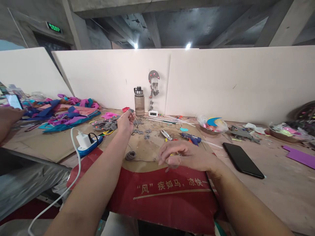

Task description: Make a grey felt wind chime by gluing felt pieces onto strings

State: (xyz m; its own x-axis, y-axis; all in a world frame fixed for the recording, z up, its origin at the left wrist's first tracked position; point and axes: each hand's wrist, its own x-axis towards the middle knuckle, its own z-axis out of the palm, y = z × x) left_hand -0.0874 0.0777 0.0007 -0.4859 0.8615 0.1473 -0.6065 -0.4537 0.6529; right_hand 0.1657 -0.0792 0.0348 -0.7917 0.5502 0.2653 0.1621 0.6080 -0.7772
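Observation:
My left hand (126, 123) reaches toward the back of the board with its fingertips pinched on a small grey piece (131, 110). My right hand (183, 154) hovers over the front of the board, its fingers curled together and blurred. A bit of grey shows beneath those fingers, too smeared to name. To the left of it lies a coil of grey cord (130, 155), with a loose end running toward my right hand. Small grey cut pieces (147, 133) are scattered between the hands. Snips (166, 134) and a blue glue gun (194, 139) lie behind my right hand.
A bottle (139, 103), a small white clock (153, 113) and a grey moon-shaped hanging ornament (154, 78) are at the back. A power strip (90, 147) and fabric heap (71, 113) are left. A phone (242, 160) lies right. Another person's hand (10, 119) shows far left.

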